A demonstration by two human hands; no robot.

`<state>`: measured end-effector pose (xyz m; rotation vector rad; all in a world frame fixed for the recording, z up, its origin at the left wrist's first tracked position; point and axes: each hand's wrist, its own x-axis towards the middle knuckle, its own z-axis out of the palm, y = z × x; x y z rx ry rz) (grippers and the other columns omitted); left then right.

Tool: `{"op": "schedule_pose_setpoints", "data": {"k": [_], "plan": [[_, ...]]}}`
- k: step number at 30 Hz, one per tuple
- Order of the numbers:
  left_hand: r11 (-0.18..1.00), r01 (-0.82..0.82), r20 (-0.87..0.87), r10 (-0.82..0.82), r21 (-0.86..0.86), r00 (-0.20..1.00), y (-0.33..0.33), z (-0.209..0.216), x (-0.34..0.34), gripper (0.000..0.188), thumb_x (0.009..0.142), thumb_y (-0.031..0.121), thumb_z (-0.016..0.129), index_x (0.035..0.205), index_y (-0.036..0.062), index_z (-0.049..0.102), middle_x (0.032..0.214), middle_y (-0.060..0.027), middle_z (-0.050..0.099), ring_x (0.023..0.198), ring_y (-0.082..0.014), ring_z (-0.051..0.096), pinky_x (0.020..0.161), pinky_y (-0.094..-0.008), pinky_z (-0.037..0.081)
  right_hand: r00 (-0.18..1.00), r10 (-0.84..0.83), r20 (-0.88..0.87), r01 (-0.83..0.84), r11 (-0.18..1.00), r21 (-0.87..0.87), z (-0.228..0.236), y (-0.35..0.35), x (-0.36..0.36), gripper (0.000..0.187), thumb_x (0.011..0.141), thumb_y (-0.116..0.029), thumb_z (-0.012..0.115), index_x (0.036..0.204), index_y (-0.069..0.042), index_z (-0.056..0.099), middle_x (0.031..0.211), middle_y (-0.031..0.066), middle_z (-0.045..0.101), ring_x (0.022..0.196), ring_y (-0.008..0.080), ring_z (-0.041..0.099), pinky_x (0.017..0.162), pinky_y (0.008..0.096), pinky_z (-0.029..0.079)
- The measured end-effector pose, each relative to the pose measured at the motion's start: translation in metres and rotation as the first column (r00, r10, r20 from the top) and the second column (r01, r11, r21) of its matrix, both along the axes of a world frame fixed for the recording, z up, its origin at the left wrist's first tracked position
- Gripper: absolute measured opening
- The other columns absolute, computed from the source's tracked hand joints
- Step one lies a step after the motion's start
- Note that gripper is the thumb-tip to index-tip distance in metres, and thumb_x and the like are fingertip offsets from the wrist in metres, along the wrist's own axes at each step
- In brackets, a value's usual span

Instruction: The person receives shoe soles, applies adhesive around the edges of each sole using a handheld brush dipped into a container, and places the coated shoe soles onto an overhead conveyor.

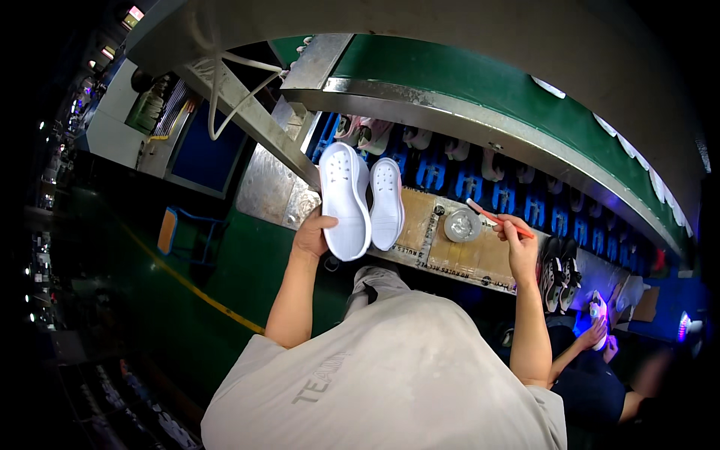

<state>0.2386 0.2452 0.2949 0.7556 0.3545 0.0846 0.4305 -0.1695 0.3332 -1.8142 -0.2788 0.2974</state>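
Conveyor (480, 90), green belt with a steel rim, arcs from 11 to 3 o'clock; blue racks (495, 196) of shoes sit beneath it.

Tabletop (442, 247), cardboard-covered, just below the racks. A round tin (462, 224) sits on it.

Two white soles (358, 199), side by side, upright at 12 o'clock of the left hand (313, 234). Judged light, rubbery and flexible, best held at the heel. Grip closed on both heel ends, soles fanning upward from it.

Right hand (519, 241) pinches a red brush (498, 218), tip toward the tin at 10 o'clock.
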Motion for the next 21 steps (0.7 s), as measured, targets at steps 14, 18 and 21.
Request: {"op": "schedule_pose_setpoints", "data": {"k": [14, 18, 21], "plan": [[0.544, 0.693, 0.427, -0.546, -0.473, 0.72, -0.067, 0.079, 0.019, 0.097, 0.095, 0.041, 0.066, 0.16, -0.0057, 0.01, 0.142, -0.0452, 0.041, 0.119, -0.0584, 0.059, 0.077, -0.0508, 0.067, 0.754, 0.61, 0.241, -0.605, 0.789, -0.105, 0.152, 0.056, 0.024, 0.019, 0.097, -0.013, 0.065, 0.106, 0.0, 0.076, 0.094, 0.0126, 0.076, 0.088, 0.0203, 0.073, 0.082, 0.0321, 0.056], [0.443, 0.755, 0.438, -0.625, -0.483, 0.646, -0.072, 0.09, 0.022, 0.097, 0.091, 0.039, 0.069, 0.158, -0.0068, 0.015, 0.135, -0.044, 0.047, 0.109, -0.0547, 0.065, 0.078, -0.0506, 0.066, 0.629, 0.713, 0.308, -0.675, 0.698, -0.239, 0.153, 0.066, 0.03, 0.016, 0.094, -0.012, 0.068, 0.104, -0.003, 0.078, 0.095, 0.0118, 0.076, 0.083, 0.0243, 0.069, 0.08, 0.0354, 0.056], [0.509, 0.74, 0.379, -0.642, -0.439, 0.666, -0.071, 0.097, 0.022, 0.098, 0.088, 0.038, 0.071, 0.157, -0.0065, 0.019, 0.13, -0.0426, 0.051, 0.104, -0.0513, 0.067, 0.081, -0.0501, 0.065, 0.636, 0.667, 0.388, -0.642, 0.736, -0.215, 0.146, 0.065, 0.032, 0.016, 0.091, -0.007, 0.068, 0.102, -0.002, 0.077, 0.089, 0.0111, 0.075, 0.079, 0.0219, 0.068, 0.076, 0.0336, 0.054]]}}
